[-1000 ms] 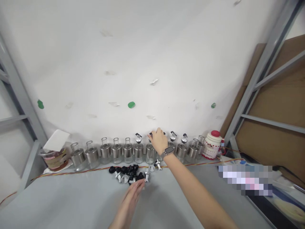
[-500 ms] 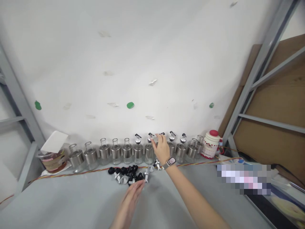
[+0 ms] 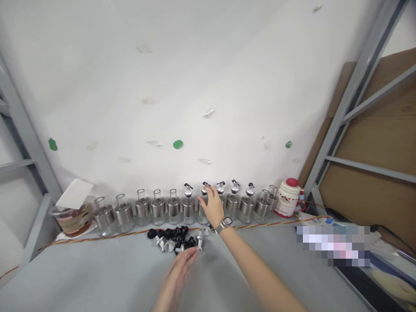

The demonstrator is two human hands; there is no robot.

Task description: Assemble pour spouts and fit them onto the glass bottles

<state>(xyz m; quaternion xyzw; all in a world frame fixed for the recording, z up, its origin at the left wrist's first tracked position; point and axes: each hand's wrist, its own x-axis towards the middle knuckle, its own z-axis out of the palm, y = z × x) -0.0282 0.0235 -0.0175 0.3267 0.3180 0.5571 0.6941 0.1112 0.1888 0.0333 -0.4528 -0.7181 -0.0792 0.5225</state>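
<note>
A row of glass bottles with brushed-metal collars stands along the wall. Several carry silver-and-black pour spouts, such as this pour spout (image 3: 235, 186) right of centre. My right hand (image 3: 212, 207), with a watch at the wrist, is in front of a spouted bottle (image 3: 201, 214); thumb and fingers are apart, and the fingertips are beside its spout. I cannot tell whether they touch it. Lower down, my left hand (image 3: 182, 265) has its fingers stretched out. Its tips are by a loose silver spout (image 3: 199, 242) at the right edge of a pile of black and silver spouts (image 3: 178, 234).
Bare-necked bottles (image 3: 123, 212) stand at the left. A tub (image 3: 73, 221) with a white lid sits at the left end, a red-topped jar (image 3: 287, 201) at the right. A twisted red-yellow cord (image 3: 123, 234) crosses the grey table (image 3: 97, 273). Metal posts flank both sides.
My right hand has moved left, from one spouted bottle to the neighbouring one, uncovering the spout behind it. My left hand has stayed nearly still by the pile.
</note>
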